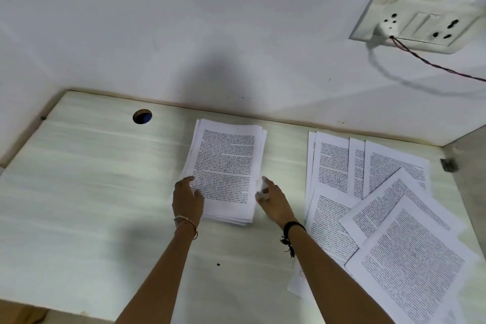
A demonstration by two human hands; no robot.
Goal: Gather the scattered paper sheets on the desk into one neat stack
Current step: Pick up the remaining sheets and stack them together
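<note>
A stack of printed paper sheets lies in the middle of the pale desk, its edges slightly uneven. My left hand rests on the stack's near left corner, fingers spread flat. My right hand touches the stack's right edge near the front, fingers apart and blurred. Several loose printed sheets lie fanned and overlapping on the right part of the desk, apart from the stack; my right forearm covers a corner of the nearest ones.
The desk meets a white wall at the back. A round cable hole is in the desk's back left. A wall socket plate with a plugged-in dark cord hangs at the upper right.
</note>
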